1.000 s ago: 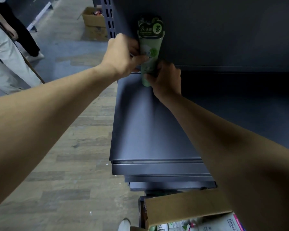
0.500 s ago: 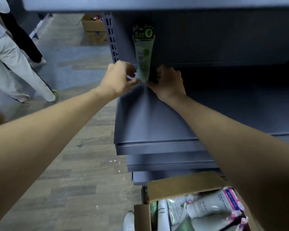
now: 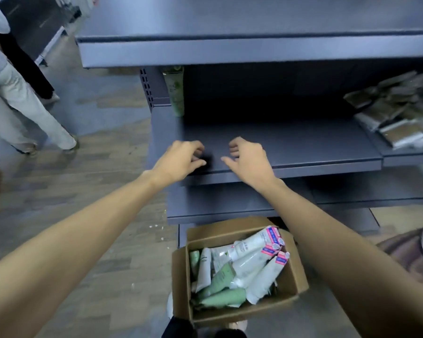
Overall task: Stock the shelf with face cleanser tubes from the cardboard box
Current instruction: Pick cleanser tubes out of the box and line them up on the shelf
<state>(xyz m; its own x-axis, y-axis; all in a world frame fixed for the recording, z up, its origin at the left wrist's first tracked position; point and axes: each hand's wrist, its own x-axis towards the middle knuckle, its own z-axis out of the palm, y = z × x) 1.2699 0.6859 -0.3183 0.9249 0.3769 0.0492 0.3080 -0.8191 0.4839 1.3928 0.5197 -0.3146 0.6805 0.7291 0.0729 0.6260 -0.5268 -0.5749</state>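
Note:
A green face cleanser tube (image 3: 175, 91) stands upright at the back left corner of the dark grey shelf (image 3: 291, 145). My left hand (image 3: 181, 159) and my right hand (image 3: 248, 158) hover side by side over the shelf's front edge, both empty with fingers loosely curled and apart. Below them on the floor sits an open cardboard box (image 3: 296, 276) holding several tubes: white ones with pink caps (image 3: 254, 245) and green ones (image 3: 224, 297).
Another grey shelf (image 3: 230, 48) overhangs above. Clear-wrapped brown packets (image 3: 398, 111) lie on the shelf at the right. A person's legs in light trousers (image 3: 22, 108) stand on the wood floor at the left. Lower shelves (image 3: 217, 203) stick out above the box.
Both hands let go of the green tube, which now stands at the back of the shelf, and drew back to the shelf's front edge. The view tilted down, showing the box.

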